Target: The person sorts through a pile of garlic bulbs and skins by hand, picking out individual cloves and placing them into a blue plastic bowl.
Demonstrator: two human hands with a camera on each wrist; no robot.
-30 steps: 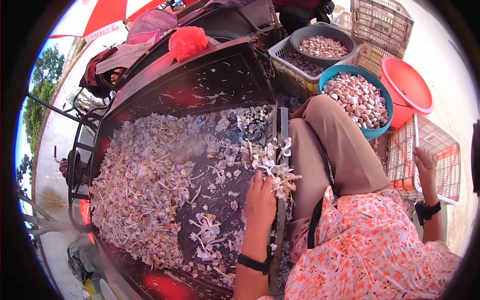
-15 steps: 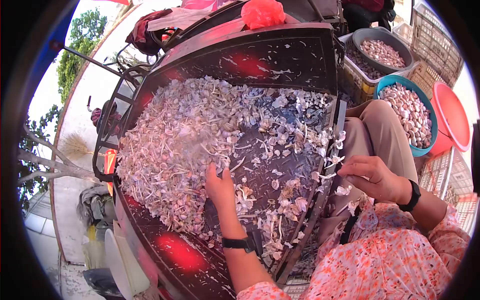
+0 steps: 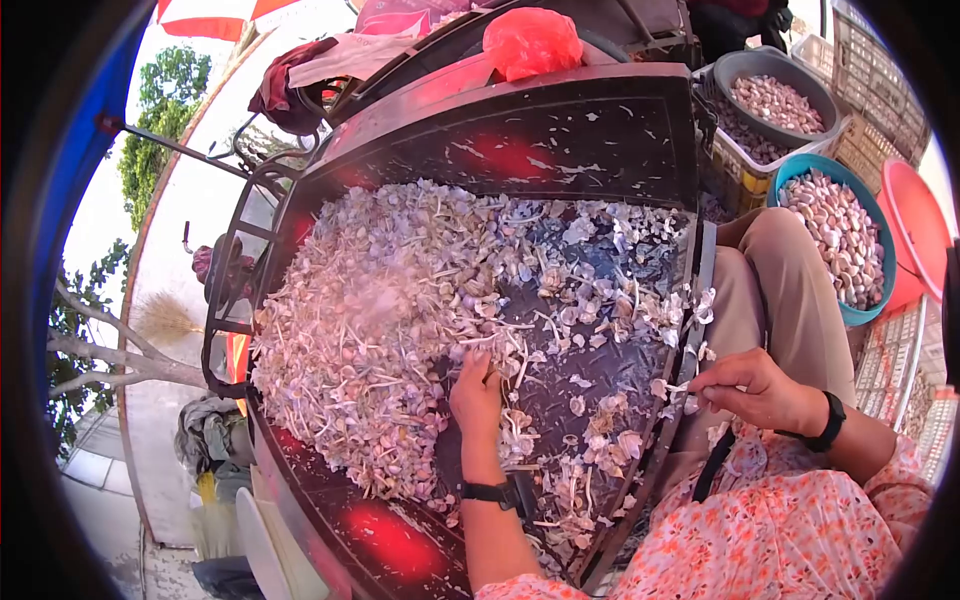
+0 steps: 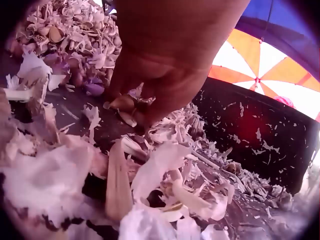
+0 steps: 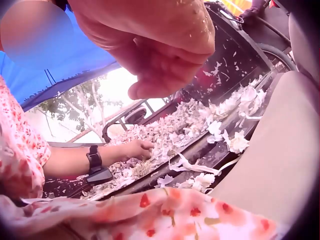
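Observation:
My left hand (image 3: 476, 395) reaches down into the layer of garlic skins and stalks, fingertips at the edge of the big heap (image 3: 350, 310). In the left wrist view its fingers and thumb pinch a garlic clove (image 4: 122, 103) low over the dark metal floor. My right hand (image 3: 755, 390) hovers by the near lip of the cart bed, above my thigh, its fingers loosely curled. Nothing shows between them in the right wrist view. A pale scrap of skin (image 3: 676, 388) overlaps its fingertips in the head view. Torn white skins (image 4: 160, 170) lie around the left hand.
A teal basin (image 3: 835, 232) of garlic cloves stands right of my knees, beside a red tub (image 3: 918, 235). Behind it, a grey basin (image 3: 780, 100) of cloves sits on a crate. The cart bed's dark side wall (image 3: 500, 140) rises beyond the heap; a red plastic bag (image 3: 530, 42) lies above it.
My left hand has moved from the near lip leftward to the heap's edge. My right hand has come from beside the crates to the near lip. The head view has shifted leftward.

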